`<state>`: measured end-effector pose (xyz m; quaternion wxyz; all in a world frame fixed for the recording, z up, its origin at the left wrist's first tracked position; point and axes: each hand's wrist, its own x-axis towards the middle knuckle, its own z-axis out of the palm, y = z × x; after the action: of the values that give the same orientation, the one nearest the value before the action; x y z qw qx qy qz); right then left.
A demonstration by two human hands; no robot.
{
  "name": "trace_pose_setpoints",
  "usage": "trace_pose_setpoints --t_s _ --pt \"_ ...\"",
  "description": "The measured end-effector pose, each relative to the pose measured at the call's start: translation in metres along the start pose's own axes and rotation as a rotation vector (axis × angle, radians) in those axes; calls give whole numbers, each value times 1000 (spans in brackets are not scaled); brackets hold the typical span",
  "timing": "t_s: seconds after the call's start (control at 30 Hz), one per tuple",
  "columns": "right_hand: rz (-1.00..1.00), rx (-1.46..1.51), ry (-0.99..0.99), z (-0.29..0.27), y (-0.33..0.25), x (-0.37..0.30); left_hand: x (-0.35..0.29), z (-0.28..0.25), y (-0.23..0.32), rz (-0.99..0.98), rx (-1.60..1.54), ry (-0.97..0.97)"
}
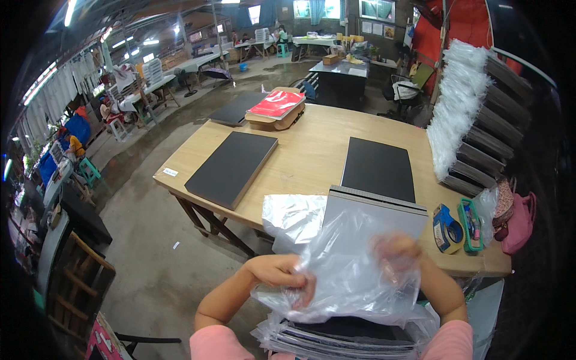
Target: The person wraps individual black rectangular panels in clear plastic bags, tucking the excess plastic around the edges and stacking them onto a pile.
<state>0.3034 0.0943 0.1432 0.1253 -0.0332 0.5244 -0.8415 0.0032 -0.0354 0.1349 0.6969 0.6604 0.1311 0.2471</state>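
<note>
A clear plastic bag (pixel 345 261) is spread before me, partly over a flat grey board (pixel 377 211) with a dark strip along its far edge. My left hand (pixel 282 275) is closed, with its fingers pinching the bag's near left side. Over the bag's right side, my right hand (pixel 396 252) is smeared by motion, so its fingers cannot be read. Just below my hands lies a stack of black sheets in clear plastic (pixel 348 339). A crumpled clear plastic sheet (pixel 292 216) rests at the table's near edge.
On the wooden table (pixel 306 156) lie black boards (pixel 379 168), a thick black stack (pixel 234 165) and a red packet (pixel 277 103) on cardboard. A tape dispenser (pixel 445 231), a green basket (pixel 472 228) and a pink bag (pixel 521 223) sit right. Plastic-wrapped stacks (pixel 459 108) rise behind them.
</note>
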Motion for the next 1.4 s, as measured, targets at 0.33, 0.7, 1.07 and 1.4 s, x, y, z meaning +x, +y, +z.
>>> trace_pose_setpoints --t_s 0.33,0.7,1.07,1.4 --pt "-426 -65 -121 21 53 -47 21 17 -39 357 -259 228" --pt "-966 397 1109 31 99 -101 44 -8 -23 150 443 1008" --pt "-554 -1588 1890 23 25 -74 64 2 0 -2 1596 1101" --pt "-350 266 1079 9 118 -115 13 -47 -76 -342 -725 628"
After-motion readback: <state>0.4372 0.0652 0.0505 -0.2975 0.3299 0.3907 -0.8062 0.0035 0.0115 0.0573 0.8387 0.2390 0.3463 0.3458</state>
